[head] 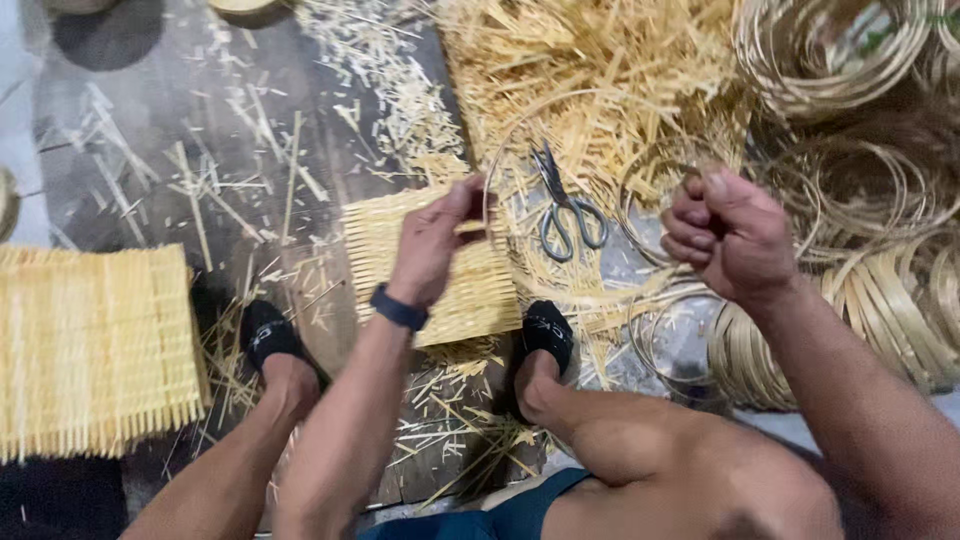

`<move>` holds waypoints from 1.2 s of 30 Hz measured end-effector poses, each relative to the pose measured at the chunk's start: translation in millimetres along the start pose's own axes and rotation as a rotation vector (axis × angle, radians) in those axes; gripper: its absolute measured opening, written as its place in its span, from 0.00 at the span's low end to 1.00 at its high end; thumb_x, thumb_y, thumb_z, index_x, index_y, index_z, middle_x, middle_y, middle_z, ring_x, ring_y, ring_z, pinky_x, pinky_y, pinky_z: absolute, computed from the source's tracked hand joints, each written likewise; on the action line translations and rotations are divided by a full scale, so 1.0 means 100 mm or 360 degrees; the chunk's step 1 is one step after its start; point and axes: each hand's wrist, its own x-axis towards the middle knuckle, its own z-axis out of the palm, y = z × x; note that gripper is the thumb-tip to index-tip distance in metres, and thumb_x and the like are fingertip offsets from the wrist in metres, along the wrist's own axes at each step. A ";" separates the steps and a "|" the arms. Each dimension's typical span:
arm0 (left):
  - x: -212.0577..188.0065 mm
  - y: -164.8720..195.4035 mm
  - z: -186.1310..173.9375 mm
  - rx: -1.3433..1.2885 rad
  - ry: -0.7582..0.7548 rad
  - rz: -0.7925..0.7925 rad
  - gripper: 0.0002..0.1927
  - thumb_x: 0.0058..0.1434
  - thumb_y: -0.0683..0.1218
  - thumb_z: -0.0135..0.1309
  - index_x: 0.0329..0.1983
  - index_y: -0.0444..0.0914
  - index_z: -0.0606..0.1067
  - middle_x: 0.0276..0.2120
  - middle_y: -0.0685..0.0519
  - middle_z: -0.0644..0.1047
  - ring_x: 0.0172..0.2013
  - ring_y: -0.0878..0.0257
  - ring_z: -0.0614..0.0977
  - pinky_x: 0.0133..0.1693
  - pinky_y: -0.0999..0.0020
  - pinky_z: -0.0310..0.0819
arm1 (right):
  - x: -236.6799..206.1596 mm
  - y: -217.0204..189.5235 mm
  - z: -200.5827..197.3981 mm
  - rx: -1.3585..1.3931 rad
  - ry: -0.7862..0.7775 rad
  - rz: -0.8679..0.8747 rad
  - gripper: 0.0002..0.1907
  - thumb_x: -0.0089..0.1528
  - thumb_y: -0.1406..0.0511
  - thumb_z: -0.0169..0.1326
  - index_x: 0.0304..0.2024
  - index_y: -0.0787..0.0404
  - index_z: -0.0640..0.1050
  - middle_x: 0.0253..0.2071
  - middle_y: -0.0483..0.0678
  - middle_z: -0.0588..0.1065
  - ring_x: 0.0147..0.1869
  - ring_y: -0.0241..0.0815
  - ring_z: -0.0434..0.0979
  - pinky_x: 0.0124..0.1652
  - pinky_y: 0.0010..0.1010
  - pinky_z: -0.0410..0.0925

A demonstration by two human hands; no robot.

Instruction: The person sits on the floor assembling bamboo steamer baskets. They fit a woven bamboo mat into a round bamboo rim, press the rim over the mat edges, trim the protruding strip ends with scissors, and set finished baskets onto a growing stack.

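Left hand pinched on thin bamboo strip; right hand fisted, apparently clamped on its far end. Scissors between hands, on floor.

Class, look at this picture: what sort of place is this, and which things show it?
Probably a bamboo-weaving workshop floor. Coiled strip hoops are stacked up, offcuts litter the ground, and scissors lie beside a woven mat.

A floor-level bamboo craft workshop: strip offcuts, coiled hoops, woven mats, scissors.
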 end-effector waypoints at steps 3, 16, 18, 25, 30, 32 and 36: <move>-0.16 0.08 0.05 -0.0675 0.0031 -0.0122 0.19 0.70 0.51 0.57 0.52 0.31 0.80 0.26 0.57 0.72 0.26 0.68 0.71 0.27 0.72 0.65 | 0.10 -0.22 0.52 -0.0953 0.0149 -0.0003 0.11 0.71 0.62 0.47 0.53 0.60 0.72 0.42 0.49 0.75 0.42 0.38 0.77 0.42 0.30 0.74; -0.63 0.62 -0.18 -0.0236 -0.0233 -0.0694 0.32 0.66 0.72 0.38 0.23 0.43 0.70 0.17 0.60 0.67 0.15 0.72 0.62 0.16 0.75 0.50 | 0.22 0.12 2.14 -0.2234 -0.0747 -0.1753 0.09 0.57 0.64 0.68 0.38 0.58 0.81 0.34 0.43 0.76 0.38 0.43 0.75 0.32 0.33 0.69; -0.60 0.65 -0.22 -0.0112 -0.0229 -0.0670 0.40 0.65 0.79 0.32 0.14 0.44 0.63 0.14 0.61 0.63 0.12 0.72 0.58 0.14 0.75 0.45 | 0.20 0.25 2.25 -0.2253 -0.0607 -0.1772 0.09 0.57 0.65 0.68 0.38 0.57 0.82 0.30 0.44 0.71 0.35 0.44 0.72 0.29 0.35 0.66; -0.56 0.35 -0.37 -0.0321 0.0081 -0.0512 0.39 0.63 0.78 0.35 0.17 0.43 0.67 0.15 0.61 0.64 0.13 0.71 0.57 0.15 0.74 0.45 | 0.35 0.49 2.41 -0.2193 -0.0472 -0.1660 0.06 0.59 0.65 0.67 0.38 0.53 0.83 0.27 0.43 0.69 0.32 0.42 0.72 0.28 0.35 0.65; -0.45 0.21 -0.80 -0.0787 0.0252 0.0112 0.18 0.65 0.59 0.56 0.39 0.40 0.76 0.23 0.61 0.66 0.20 0.71 0.61 0.22 0.73 0.51 | 0.59 0.32 2.02 -0.0991 -0.0014 -0.0367 0.22 0.67 0.51 0.50 0.45 0.63 0.77 0.34 0.47 0.77 0.35 0.37 0.79 0.35 0.27 0.77; -0.43 0.24 -0.99 -0.1419 0.0356 0.0265 0.18 0.75 0.56 0.52 0.42 0.36 0.75 0.25 0.58 0.67 0.24 0.69 0.65 0.27 0.72 0.55 | 0.62 0.37 1.82 -0.0367 0.0122 0.0168 0.24 0.69 0.50 0.47 0.43 0.63 0.79 0.29 0.45 0.76 0.32 0.37 0.78 0.34 0.29 0.78; -0.39 0.36 -1.17 -0.1089 0.0140 -0.0103 0.15 0.68 0.51 0.53 0.32 0.36 0.74 0.20 0.56 0.68 0.20 0.67 0.66 0.22 0.72 0.55 | 0.66 0.73 1.50 0.0229 -0.0179 0.0262 0.21 0.72 0.53 0.52 0.37 0.64 0.78 0.23 0.42 0.67 0.26 0.35 0.66 0.27 0.28 0.65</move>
